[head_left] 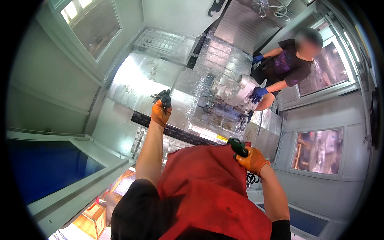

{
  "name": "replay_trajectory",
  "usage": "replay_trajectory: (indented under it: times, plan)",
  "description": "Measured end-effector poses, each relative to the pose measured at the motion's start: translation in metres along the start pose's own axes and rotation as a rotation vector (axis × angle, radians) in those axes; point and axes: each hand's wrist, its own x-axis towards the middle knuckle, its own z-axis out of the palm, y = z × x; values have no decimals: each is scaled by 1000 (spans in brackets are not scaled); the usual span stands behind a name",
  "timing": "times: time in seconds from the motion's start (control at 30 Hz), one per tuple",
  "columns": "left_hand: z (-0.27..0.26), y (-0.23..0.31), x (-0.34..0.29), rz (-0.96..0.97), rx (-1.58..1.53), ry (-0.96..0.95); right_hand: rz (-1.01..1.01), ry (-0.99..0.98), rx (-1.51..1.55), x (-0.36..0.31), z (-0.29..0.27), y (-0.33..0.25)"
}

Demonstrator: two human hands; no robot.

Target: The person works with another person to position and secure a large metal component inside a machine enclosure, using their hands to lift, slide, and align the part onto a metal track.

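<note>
**Metal bed with casting, and two orange-gloved hands**

Surface: a silvery metal bed [140, 78], showing bright glare at left and glittering along its seams. A dark strip [176, 130] is running along its near edge. A pale grey casting [236, 94] is sitting toward its right edge.

Room: pale walls, with one window [92, 28] at upper left and another [320, 151] at right. A dark blue panel [44, 164] is standing at left; a wooden box [91, 220] is showing below it.

Hands: the left hand [161, 114] is hanging over the near half, fingers curling around a dark cluster [163, 97]. The right hand [253, 160] is gripping a dark green tool [239, 147] by the near edge, fingers wrapping its body. Beyond the right edge a co-worker [286, 66] is resting a blue glove [259, 93] against the casting.

Obscured: I am not making out the cluster's separate pieces or the tool's working end. A red apron [200, 168] is covering part of the near edge; the right forearm is partly hiding a coiled black hose [253, 178].
</note>
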Motion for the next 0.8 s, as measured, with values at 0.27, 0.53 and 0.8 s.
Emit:
replay_trajectory:
  times: [0.27,0.53,0.8]
  plan:
    - [-6,29,2,273,802,34,-131,66,-14,5,-14,-10]
    - [-16,10,10,604,1586,-25,-46,125,95,2,1,20]
    - [55,-96,-8,9,1196,-68,-59,417,334,-35,35,141]
